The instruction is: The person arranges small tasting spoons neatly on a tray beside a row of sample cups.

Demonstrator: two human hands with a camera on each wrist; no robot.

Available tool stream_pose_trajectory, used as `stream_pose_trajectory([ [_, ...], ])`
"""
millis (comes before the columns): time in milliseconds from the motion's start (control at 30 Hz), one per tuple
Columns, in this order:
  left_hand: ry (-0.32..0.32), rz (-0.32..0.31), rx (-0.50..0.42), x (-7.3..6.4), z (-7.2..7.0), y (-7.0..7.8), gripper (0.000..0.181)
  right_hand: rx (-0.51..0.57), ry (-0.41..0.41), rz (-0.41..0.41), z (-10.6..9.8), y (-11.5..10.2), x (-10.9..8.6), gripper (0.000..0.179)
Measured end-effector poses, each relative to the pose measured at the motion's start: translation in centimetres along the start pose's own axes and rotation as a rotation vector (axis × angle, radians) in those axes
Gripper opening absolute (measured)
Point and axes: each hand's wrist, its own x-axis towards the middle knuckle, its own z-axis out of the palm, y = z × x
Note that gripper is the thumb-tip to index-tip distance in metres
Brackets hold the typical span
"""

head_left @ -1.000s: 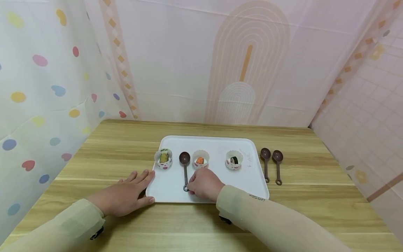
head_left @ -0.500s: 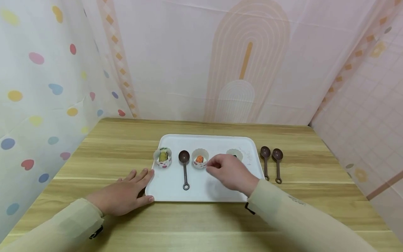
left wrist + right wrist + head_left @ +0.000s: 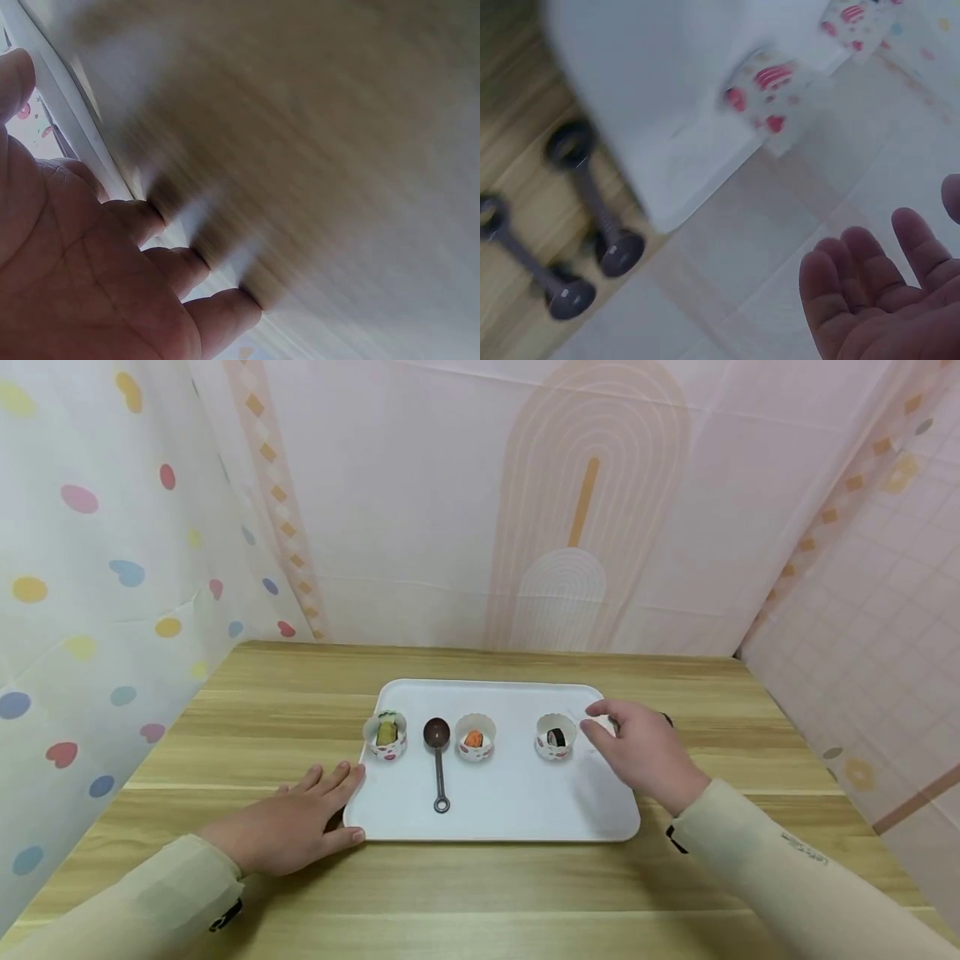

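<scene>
Clock: we set its centre at the middle of the white tray (image 3: 517, 802), with 12 at the far edge.
Cups: we count 3 upright on the tray, the left cup (image 3: 386, 752) at 10 o'clock, the middle cup (image 3: 475, 754) at 11 and the right cup (image 3: 555, 753) at 2; each holds a piece of food.
Tray spoon: the brown spoon (image 3: 438, 766) lies at 9 o'clock, between the left and middle cups, ring toward us.
Loose spoons: 2 lie on the table past 3 o'clock, the near spoon (image 3: 594, 200) just beside the tray, the outer spoon (image 3: 529, 259) farther out; the hand mostly hides them in the head view.
Right hand (image 3: 645, 752): over the tray's edge at 3 o'clock, thumb and fingers apart; we see nothing gripped.
Left hand (image 3: 288, 827): spread at 8 o'clock, fingertips by the tray's rim.
Step in hand: fetching a second spoon, we judge.
Next move: we think it calls for lowering toward 3 o'clock and pinching 1 handle without nudging its neighbour.
</scene>
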Motion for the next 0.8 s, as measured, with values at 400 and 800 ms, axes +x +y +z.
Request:
stream_pose_trajectory([
  [400, -0.006, -0.009, -0.002, 0.0, 0.0, -0.1, 0.097, -0.143, 0.015, -0.046, -1.4, 4.9, 0.3, 0.055],
  [800, -0.002, -0.003, -0.010, 0.0, 0.0, -0.1, 0.096, -0.264, -0.025, -0.045, -1.6, 8.1, 0.2, 0.069],
])
